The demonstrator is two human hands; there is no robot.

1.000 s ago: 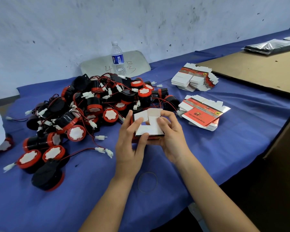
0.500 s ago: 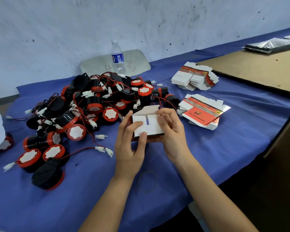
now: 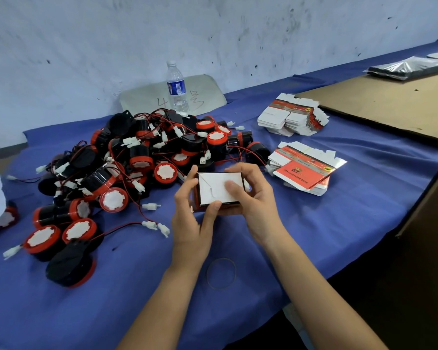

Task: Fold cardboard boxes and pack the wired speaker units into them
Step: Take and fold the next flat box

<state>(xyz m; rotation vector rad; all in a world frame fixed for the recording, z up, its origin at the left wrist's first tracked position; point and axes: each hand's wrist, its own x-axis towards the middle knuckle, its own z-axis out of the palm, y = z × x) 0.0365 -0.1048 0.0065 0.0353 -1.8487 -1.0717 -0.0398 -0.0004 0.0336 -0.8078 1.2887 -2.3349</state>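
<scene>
A small cardboard box (image 3: 214, 188) sits between both hands above the blue cloth, its white end flaps folded flat and facing me. My left hand (image 3: 191, 210) grips its left side, thumb at the lower edge. My right hand (image 3: 253, 198) holds the right side, with the thumb pressing on the white flap. A big heap of black-and-red wired speaker units (image 3: 137, 162) lies to the left and behind. Two stacks of flat red-and-white boxes (image 3: 305, 173) (image 3: 290, 114) lie to the right.
A water bottle (image 3: 177, 87) stands behind the heap, in front of a grey board. A rubber band (image 3: 221, 273) lies on the cloth near my forearms. A brown cardboard sheet (image 3: 390, 104) covers the far right, with silver bags (image 3: 405, 69) on it. The table edge runs along the right.
The box's end flaps, standing open a second ago, are now folded down flat. Both hands shifted slightly as my right thumb pressed the last flap in.
</scene>
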